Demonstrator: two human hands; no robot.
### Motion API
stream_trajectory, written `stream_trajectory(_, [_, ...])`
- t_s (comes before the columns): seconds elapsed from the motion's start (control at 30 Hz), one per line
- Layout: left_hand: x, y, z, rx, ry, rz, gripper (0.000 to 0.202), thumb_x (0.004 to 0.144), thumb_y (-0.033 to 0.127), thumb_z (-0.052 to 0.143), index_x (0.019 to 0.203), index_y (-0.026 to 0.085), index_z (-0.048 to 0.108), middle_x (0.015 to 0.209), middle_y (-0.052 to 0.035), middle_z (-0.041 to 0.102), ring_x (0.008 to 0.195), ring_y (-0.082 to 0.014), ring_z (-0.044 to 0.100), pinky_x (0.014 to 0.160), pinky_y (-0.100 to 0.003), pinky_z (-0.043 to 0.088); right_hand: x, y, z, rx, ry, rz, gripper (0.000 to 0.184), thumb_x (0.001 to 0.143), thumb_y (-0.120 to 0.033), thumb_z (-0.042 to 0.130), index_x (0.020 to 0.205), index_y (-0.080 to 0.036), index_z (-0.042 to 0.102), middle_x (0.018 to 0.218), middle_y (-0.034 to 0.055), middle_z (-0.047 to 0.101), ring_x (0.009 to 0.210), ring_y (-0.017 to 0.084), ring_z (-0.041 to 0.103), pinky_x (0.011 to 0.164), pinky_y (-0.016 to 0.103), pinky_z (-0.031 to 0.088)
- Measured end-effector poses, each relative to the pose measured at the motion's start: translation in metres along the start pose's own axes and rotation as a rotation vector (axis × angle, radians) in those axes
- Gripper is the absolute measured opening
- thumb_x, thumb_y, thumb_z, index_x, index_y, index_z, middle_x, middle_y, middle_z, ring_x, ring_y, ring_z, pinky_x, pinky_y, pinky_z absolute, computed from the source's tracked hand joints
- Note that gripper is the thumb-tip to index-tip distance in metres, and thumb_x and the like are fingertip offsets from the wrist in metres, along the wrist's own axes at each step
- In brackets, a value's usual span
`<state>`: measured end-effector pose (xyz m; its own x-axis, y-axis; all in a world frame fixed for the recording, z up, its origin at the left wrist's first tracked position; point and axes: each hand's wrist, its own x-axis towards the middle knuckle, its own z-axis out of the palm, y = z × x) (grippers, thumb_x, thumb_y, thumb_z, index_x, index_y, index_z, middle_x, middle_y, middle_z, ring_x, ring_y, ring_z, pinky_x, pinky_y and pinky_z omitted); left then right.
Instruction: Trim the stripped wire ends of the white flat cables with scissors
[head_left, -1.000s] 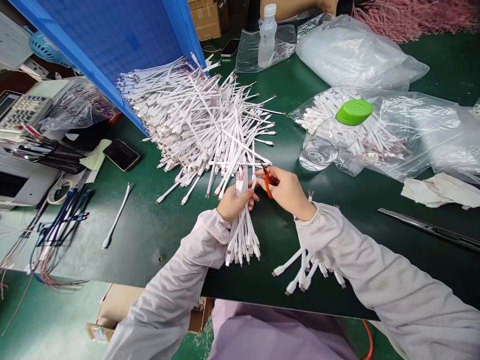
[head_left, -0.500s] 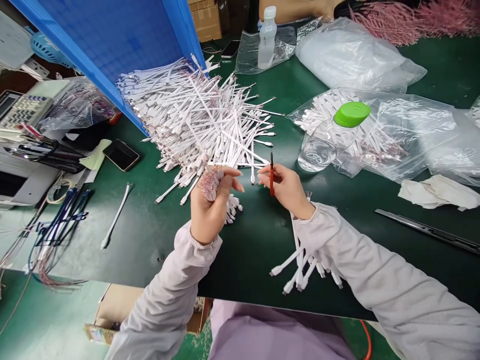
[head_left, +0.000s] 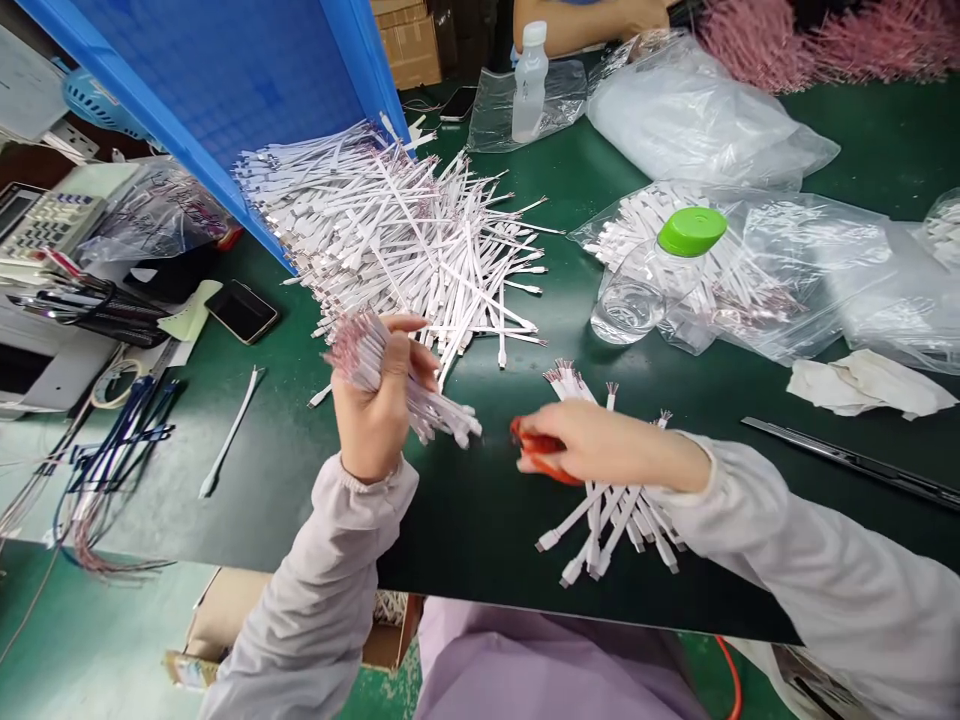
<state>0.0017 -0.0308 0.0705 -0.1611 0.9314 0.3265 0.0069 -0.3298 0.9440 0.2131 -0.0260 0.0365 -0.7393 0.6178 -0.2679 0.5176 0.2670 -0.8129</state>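
My left hand (head_left: 379, 400) is wrapped round a bundle of short white cables (head_left: 439, 412), with stripped pinkish wire ends at the upper left and white plugs at the lower right. To its right, my right hand (head_left: 600, 440) is closed on red-handled cutters (head_left: 546, 455); motion blurs the tool's tip. Below and behind that hand lies a smaller bunch of white cables (head_left: 592, 520), spread on the dark green table and partly covered by the wrist. Beyond both hands rises a big heap of white cables (head_left: 420, 240), spilling from a tipped blue bin (head_left: 247, 80).
A lidded clear bottle (head_left: 634, 290) stands by a plastic bag of cables (head_left: 712, 260). At right lie a white cloth (head_left: 870, 385) and a utility knife (head_left: 847, 455). One loose cable (head_left: 231, 435) and a phone (head_left: 241, 311) lie at left. Another person's arm (head_left: 592, 25) rests at the far edge.
My left hand has moved left and down with its bundle, now turned so the plugs show. My right hand has come down and nearer, the cutters swinging from upright to lying sideways over the bunch.
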Motion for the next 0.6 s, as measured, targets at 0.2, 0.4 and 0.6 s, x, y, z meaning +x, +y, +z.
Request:
stream_trajectory(0.2, [0.021,-0.018,0.002,-0.294,-0.122,-0.624,0.016,0.087,0.025,0.06,0.101,0.017,0.059,0.054,0.0053,0.05,0.037,-0.0031,0.035,0.036,-0.014,0.03,-0.039,0.011,0.016,-0.121,-0.177,-0.036,0.023,0.077,-0.021,0.058,0.057,-0.02,0.046,0.064,0.0009,0.053,0.063,0.015,0.053,0.057,0.024,0.036])
stream_trajectory(0.4, [0.013,-0.056,0.029,-0.395,-0.207,-0.975,0.011,0.089,0.013,0.053,0.097,0.011,0.06,0.064,0.0004,0.056,0.056,-0.0094,0.059,0.062,-0.026,0.055,-0.055,0.028,-0.003,0.002,-0.256,0.16,0.023,0.08,-0.031,0.056,0.062,-0.019,0.049,0.064,-0.0006,0.052,0.056,0.012,0.054,0.051,0.022,0.035])
stream_trajectory(0.6, [0.008,-0.076,0.076,-0.432,-0.276,-1.047,0.011,0.089,0.008,0.051,0.083,0.009,0.061,0.066,-0.0038,0.062,0.068,-0.0134,0.067,0.081,-0.031,0.053,-0.047,0.016,-0.011,0.048,-0.27,0.197,0.018,0.08,-0.031,0.059,0.067,-0.018,0.058,0.062,-0.0005,0.06,0.051,0.011,0.053,0.05,0.022,0.036])
